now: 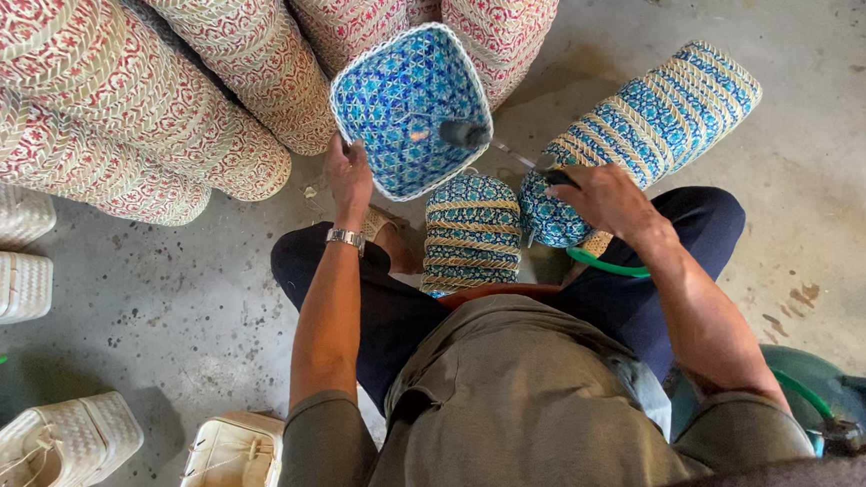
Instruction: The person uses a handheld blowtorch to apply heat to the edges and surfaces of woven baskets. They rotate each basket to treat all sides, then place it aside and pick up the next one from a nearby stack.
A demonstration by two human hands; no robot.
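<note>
My left hand point(349, 178) grips the lower left rim of a blue woven square basket point(399, 100), tipped so its open inside faces me. My right hand point(606, 198) holds a torch-like tool with a dark nozzle point(466, 133); its metal tube reaches into the basket and a small flame glows near the tip. A green hose point(605, 263) runs from that hand down past my right knee. A wristwatch sits on my left wrist.
Stacks of blue-and-tan woven baskets point(472, 233) lie between my knees and off to the right point(661, 119). Tall stacks of red-and-white baskets point(114, 103) lean at the top left. Plain white woven baskets point(60, 452) stand on the concrete floor at the lower left.
</note>
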